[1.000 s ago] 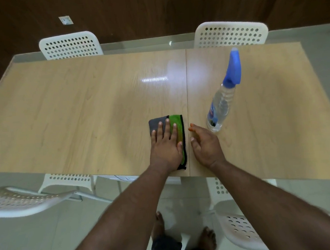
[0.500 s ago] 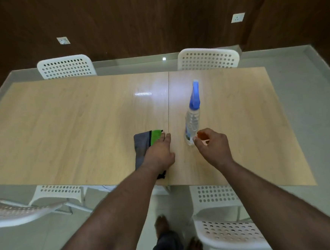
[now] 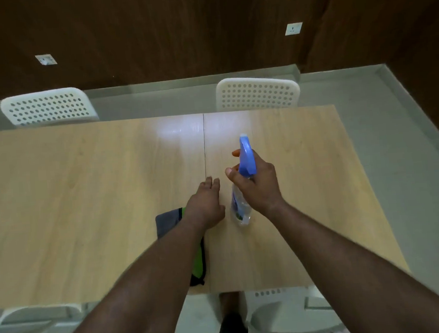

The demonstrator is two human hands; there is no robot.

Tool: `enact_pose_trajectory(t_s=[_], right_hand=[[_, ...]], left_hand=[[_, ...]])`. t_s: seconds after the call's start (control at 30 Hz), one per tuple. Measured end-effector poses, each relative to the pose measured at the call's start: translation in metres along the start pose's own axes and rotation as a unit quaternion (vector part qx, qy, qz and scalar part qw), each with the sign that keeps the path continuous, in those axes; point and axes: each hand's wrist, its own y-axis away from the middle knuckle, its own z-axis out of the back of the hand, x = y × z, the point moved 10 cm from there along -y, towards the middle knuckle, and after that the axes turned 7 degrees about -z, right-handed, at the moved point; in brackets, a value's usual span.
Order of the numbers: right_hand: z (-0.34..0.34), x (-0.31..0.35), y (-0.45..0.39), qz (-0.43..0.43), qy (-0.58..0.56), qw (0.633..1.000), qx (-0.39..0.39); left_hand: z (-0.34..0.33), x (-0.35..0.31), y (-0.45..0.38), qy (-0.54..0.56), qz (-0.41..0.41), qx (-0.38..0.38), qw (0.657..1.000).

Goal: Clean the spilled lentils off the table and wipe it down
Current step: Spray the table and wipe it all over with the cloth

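bottle in right hand, cloth under left forearm

bottle: the spray bottle is gripped by the right hand, fingers curled round the neck below the blue trigger head. one fingertip shows in front of the head, apparently at the trigger. long axis runs away from the person, nozzle toward the far edge, clear base nearest the body; cannot tell whether the base is touching the table or just off it.

left hand: flat, fingers straight and together, holding nothing, lying just left of the bottle near the centre seam. whether the palm presses the surface cannot be told.

cloth: grey and green, black edging, folded, on the table near the front edge. mostly hidden by the left forearm, it lies behind the left hand, toward the body. left hand is the nearer one to it.

lentils: none visible on the wood. judgement: sweeping done, spray step in hand, wipe to follow with the left hand drawing back to the cloth.
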Motion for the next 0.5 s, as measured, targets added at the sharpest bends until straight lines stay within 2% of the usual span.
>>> enact_pose_trajectory(t_s=[0.13,0.33,0.5], right_hand=[[-0.010,-0.007,-0.038,-0.060,-0.057,0.997,0.005],[-0.020,-0.027,-0.090,-0.131,-0.082,0.988,0.010],[-0.029,-0.042,-0.132,-0.187,-0.033,0.981,0.039]], left_hand=[[0.004,0.006,-0.043,-0.005,-0.004,0.003,1.000],[0.016,0.010,-0.110,-0.003,-0.027,0.002,1.000],[0.029,0.006,-0.159,-0.009,-0.047,-0.001,0.999]])
